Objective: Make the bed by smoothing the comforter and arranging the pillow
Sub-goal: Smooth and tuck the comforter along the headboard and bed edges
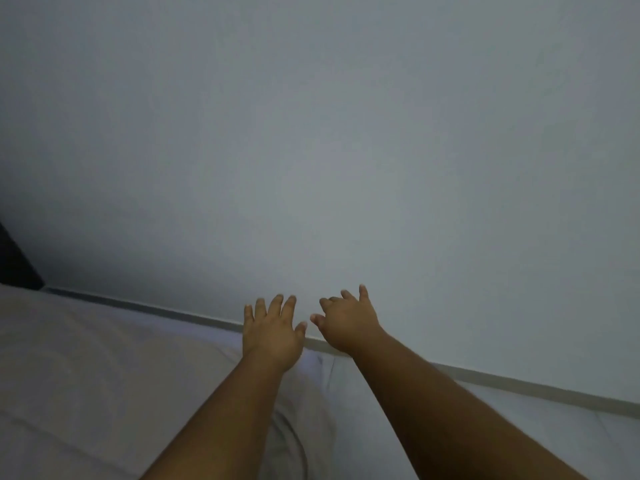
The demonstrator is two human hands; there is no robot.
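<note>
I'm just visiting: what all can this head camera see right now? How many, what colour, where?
Plain painted wall: one, pale grey, fills the upper view.
Beige fabric bed cover: one, beige, lower left.
White creased sheet: one, bluish white, lower right and between the arms.
Narrow edge strip: one, grey-beige, where bed meets wall.
Dark object: one, black, left edge; unidentifiable.
Left hand: one, fingers spread, at the bed's far edge.
Right hand: one, holding nothing, beside the left hand.
</note>
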